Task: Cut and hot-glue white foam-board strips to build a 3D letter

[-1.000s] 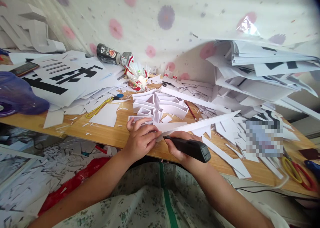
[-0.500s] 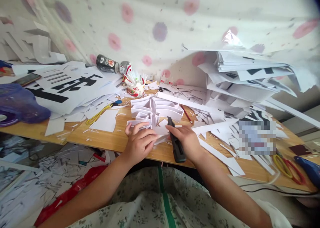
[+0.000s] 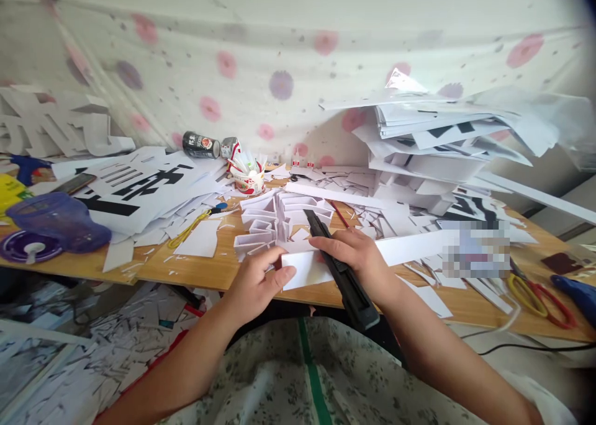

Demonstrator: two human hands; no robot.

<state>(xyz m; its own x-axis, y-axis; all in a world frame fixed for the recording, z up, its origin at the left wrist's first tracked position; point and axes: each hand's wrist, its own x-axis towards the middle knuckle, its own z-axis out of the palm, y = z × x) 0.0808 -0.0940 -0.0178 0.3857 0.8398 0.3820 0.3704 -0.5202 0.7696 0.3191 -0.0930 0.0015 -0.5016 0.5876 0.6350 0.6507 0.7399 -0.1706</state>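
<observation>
Close to the table's front edge, my left hand [image 3: 256,283] grips the left end of a white board strip [image 3: 305,271] between thumb and fingers. My right hand [image 3: 361,260] is closed around a black utility knife [image 3: 345,282], whose front end points up and to the left over the strip. The strip runs behind my right hand and appears on its far side. Just beyond both hands stands a hollow white form of upright strips [image 3: 302,211]. A red pencil-like stick [image 3: 342,215] lies to the right of that form.
White offcuts lie across the wooden table [image 3: 156,273]. At the back is a tub of thin sticks [image 3: 248,180] with a black can [image 3: 200,144] nearby. Yellow-handled scissors [image 3: 190,228] are left, red-and-yellow scissors [image 3: 542,301] right. Sheets [image 3: 428,127] are piled at back right.
A long white strip has come into my left hand, above the table. The knife, still in my right hand, has tilted more and moved slightly right. The view has tipped up a little.
</observation>
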